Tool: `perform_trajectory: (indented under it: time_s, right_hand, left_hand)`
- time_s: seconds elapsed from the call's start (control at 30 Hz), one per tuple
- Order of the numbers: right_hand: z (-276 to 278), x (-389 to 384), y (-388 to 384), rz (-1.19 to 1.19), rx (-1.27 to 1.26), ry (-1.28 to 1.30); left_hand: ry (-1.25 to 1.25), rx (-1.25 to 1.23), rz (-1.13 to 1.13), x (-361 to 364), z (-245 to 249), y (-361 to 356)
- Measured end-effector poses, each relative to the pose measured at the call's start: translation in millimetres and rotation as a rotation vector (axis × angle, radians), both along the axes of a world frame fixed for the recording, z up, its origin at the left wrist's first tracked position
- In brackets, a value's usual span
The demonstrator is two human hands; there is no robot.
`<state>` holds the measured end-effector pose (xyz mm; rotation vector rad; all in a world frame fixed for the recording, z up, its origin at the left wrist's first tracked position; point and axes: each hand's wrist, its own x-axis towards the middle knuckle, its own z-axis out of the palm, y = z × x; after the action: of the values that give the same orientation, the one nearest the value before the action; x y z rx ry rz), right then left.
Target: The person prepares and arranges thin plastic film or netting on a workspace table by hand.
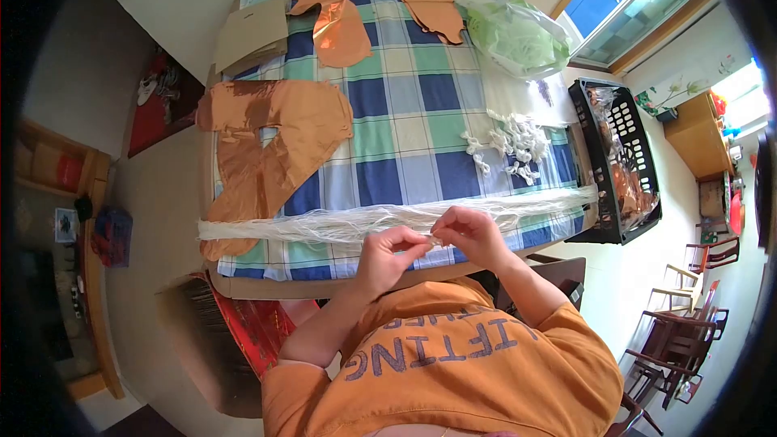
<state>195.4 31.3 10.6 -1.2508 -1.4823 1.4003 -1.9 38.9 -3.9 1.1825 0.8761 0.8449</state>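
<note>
Both my hands meet at the near edge of the bed, fingertips almost touching. My left hand (pixel 390 254) is closed in a pinch, and so is my right hand (pixel 469 235). A tiny pale bit seems to sit between the fingertips, too small to name. Just beyond them a long bundle of loose white strings (pixel 324 225) runs across the checked cloth (pixel 396 146). At its left end the bundle overlaps a flat copper-coloured foil balloon (pixel 303 142). Small knotted hanks of white string (pixel 518 142) lie in a heap farther right.
More flat copper foil balloons (pixel 340 28) lie at the far side, near a stack of cardboard (pixel 252 32). A greenish plastic bag (pixel 522 40) rests at the far right corner. Beside the bed's right edge stands a black crate (pixel 619 162) with wrapped copper-coloured items.
</note>
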Motion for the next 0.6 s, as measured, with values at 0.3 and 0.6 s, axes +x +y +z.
perform_trajectory:
  time_s: [0.3,0.6]
  right_hand:
    - [3.5,-6.2,-1.1,0.016,-0.065,-0.198]
    - [43.5,-4.7,0.0,0.061,0.397,-0.352]
  left_hand:
    - [0.0,-0.094,0.124,-4.4,-7.1,3.6]
    - [-0.022,-0.182,0.075,-6.3,-21.2,12.2]
